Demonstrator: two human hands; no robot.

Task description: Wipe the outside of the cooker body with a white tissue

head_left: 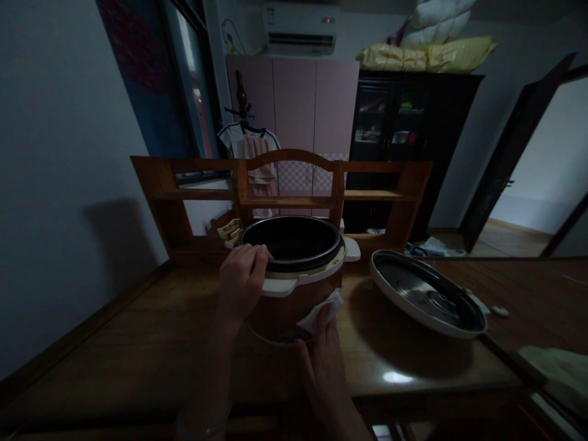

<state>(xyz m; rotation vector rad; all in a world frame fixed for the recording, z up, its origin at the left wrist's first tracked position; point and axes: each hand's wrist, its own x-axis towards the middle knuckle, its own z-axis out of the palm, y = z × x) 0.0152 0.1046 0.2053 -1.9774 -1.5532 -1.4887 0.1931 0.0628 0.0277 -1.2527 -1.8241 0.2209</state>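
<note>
Cooker [294, 303] stands on wooden desk [184, 318]. Left hand [242, 278] curls fingers over near-left rim [301, 264]; right hand [323, 352] holds white tissue [321, 311] against cooker's side. For even wiping, best steady rim, press tissue flat.

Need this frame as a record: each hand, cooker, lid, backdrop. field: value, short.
left_hand: left hand curled over the cooker's near-left rim
right_hand: right hand pressing a white tissue or cloth to the cooker's side
cooker: upright, uncovered, dark inner pot inside, on wooden desk
lid: off; lid right of cooker, underside showing
backdrop: wooden shelf, pink wardrobe, dark cabinet
</note>
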